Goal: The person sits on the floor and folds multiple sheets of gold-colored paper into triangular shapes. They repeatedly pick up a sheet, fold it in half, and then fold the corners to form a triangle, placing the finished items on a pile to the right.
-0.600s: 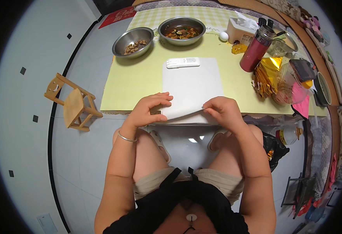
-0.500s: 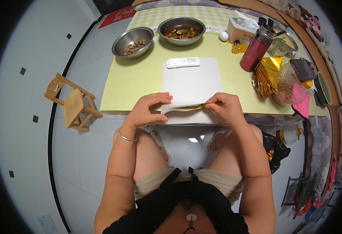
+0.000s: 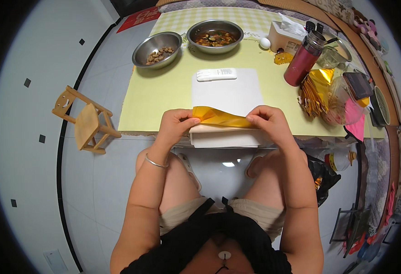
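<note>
A narrow fold of gold foil paper (image 3: 219,118) stretches between my two hands at the table's front edge. My left hand (image 3: 178,123) pinches its left end, and my right hand (image 3: 269,120) pinches the right end. Below the foil, pale folded paper (image 3: 225,138) lies at the edge. Beyond it, a white sheet (image 3: 230,96) lies flat on the table. On that sheet's far end rests a white oblong plastic object (image 3: 216,74); I cannot make out its kind.
Two steel bowls stand far left: one with nuts in shells (image 3: 136,55), one with reddish soupy food (image 3: 215,51). At right are a red flask (image 3: 300,65), gold foil pieces (image 3: 314,96), a phone (image 3: 358,86) and a tissue box (image 3: 284,39). A wooden chair (image 3: 87,119) stands left.
The pale folded edge between my hands has turned, and its gold side now shows. My left hand has closed its thumb and fingers on the left end; my right hand has shifted slightly right.
</note>
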The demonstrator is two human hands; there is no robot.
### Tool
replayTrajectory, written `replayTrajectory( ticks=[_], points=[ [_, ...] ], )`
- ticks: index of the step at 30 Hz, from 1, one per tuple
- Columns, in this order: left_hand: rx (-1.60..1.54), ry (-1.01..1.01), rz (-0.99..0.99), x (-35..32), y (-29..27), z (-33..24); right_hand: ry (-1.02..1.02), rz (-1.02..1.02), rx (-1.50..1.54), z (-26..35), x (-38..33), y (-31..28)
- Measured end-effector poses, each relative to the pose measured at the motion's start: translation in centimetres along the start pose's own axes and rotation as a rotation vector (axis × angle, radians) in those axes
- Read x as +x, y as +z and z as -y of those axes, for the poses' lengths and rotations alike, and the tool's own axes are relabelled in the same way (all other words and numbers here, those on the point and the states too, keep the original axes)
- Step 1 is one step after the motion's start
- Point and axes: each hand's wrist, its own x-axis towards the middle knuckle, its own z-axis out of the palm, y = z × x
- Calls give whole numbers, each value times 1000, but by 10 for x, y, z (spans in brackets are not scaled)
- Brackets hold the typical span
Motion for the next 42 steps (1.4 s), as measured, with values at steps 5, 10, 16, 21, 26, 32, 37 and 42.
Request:
replayTrajectory(
  ticks=[5, 10, 16, 21, 26, 32, 37, 42],
  points=[
    [58, 51, -41, 2, 5, 4, -8, -8, -43, 0, 1, -5],
    [-47, 145, -84, 11, -1, 15, -4, -83, 42, -2, 5, 3],
    [160, 165, -234, 16, 13, 22, 36, -109, 196, -9, 18, -7],
    [289, 210, -393, 20, 26, 24, 49, -201, -46, -30, 23, -14],
    [451, 210, -459, 22, 39, 15, -105, -419, -495, -31, 28, 4],
    [651, 289, -452, 22, 41, 17, -149, -511, -791, -28, 31, 13],
    [715, 363, -488, 25, 44, 21, -188, -512, -862, -27, 32, 16],
    [853, 418, -495, 22, 44, 10, -187, -500, -866, -26, 31, 15]
  ],
)
